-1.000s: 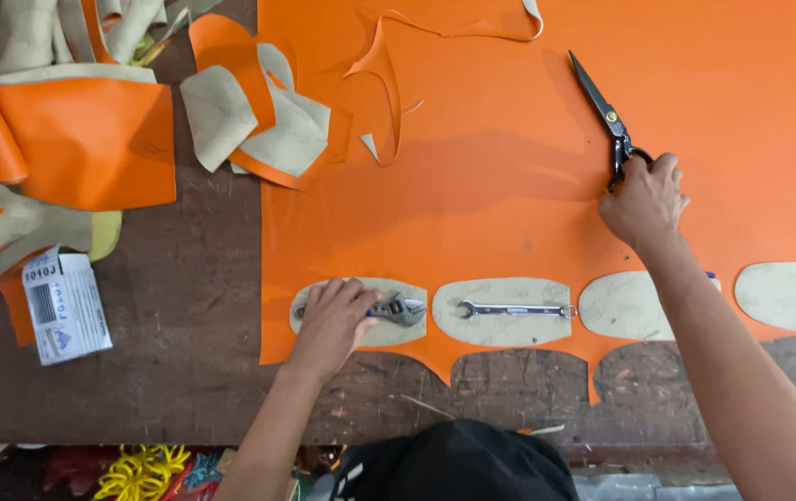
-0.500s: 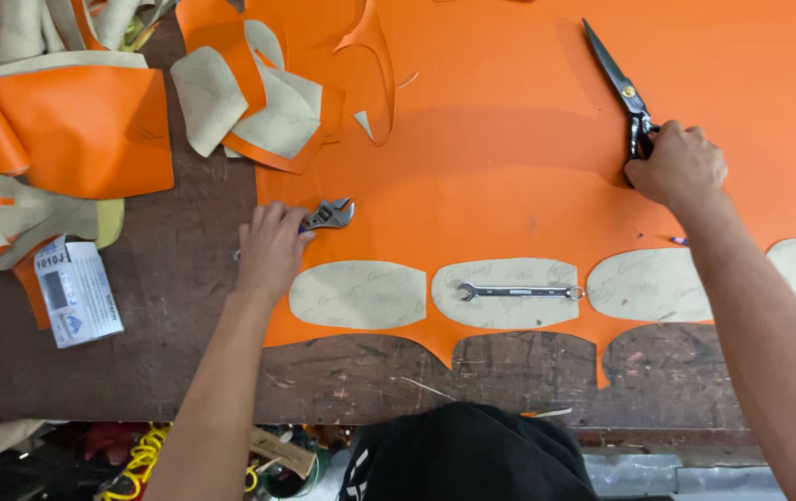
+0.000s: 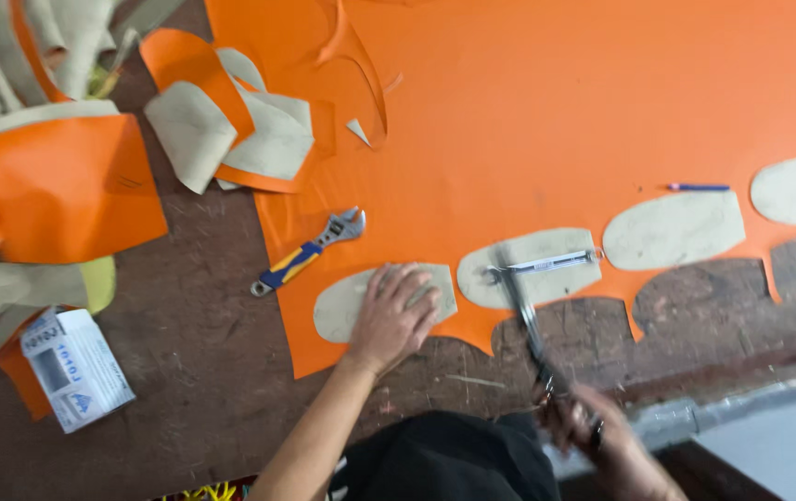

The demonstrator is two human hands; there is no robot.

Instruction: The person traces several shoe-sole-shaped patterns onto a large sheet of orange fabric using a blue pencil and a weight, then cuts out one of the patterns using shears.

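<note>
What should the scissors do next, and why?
Probably start snipping the orange sheet around the pattern. The left hand presses that pattern flat, and the right hand brings blurred scissors toward the edge beside it.

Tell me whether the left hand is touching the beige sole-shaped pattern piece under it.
Touching. The head view shows the left hand pressed flat on the beige pattern piece, fingers spread across its surface, no gap visible.

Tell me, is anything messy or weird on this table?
Yes. An adjustable wrench lies slanted, half on the orange sheet, half on the bare table. Cut scraps are heaped at the top left. The left hand presses a beige sole pattern.
</note>
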